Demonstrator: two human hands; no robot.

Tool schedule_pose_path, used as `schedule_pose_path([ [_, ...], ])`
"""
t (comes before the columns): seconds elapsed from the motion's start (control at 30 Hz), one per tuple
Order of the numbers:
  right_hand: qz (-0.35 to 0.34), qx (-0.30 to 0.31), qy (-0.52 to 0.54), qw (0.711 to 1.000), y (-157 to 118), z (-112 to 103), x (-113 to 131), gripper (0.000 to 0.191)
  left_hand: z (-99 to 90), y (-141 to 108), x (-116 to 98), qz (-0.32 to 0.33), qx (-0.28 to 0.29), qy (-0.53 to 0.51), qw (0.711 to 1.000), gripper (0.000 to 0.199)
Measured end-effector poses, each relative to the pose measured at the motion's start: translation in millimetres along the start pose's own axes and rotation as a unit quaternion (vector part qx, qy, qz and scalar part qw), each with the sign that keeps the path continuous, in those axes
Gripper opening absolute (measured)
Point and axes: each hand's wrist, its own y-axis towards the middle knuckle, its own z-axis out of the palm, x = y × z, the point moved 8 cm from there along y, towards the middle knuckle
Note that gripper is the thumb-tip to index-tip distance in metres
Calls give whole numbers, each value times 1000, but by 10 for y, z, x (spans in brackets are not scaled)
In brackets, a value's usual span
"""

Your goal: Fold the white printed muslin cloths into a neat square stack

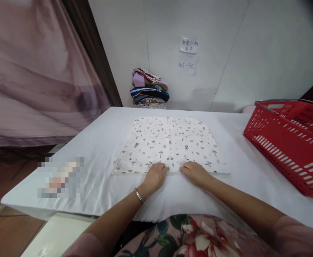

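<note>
Here, the printed cloth [180,142] lies flat on the worktop [94,150].
Its wide near edge meets your left hand [155,176] and right hand [195,172] equally; fingers bent inward, any grip indeterminable.

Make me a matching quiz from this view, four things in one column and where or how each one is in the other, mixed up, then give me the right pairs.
Things:
1. Basket
2. Printed cloth
3. Fabric pile
4. Bracelet

Places and states:
A. Stacked in several colours near the wall
B. Worn at the wrist of the left hand
C. Red, on the right side of the table
D. Laid out flat, with the left hand and the right hand at its near edge

Right pairs: 1-C, 2-D, 3-A, 4-B
</note>
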Motion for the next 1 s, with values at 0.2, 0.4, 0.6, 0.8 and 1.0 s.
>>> schedule_pose_path([
  [0.2, -3, -62, -27, 998, 242, 30, 243, 23, -19, 31, 26, -32, -1, -48, 998, 27],
  [0.4, -12, -76, 20, 997, 360, 155, 346, 26, -17, -27, 112, -82, -19, -82, 993, 35],
  [0.6, -22, -32, 12, 999, 402, 147, 380, 26, 23, -54, 75, -76, -18, -51, 996, 20],
  [0.8, 4, -63, 4, 998, 562, 163, 529, 22, 1, -60, 143, -128, -50, -68, 988, 23],
  [1.0, -2, -75, 14, 997, 573, 255, 525, 22, -41, -191, 284, -127, -45, -19, 991, 20],
])
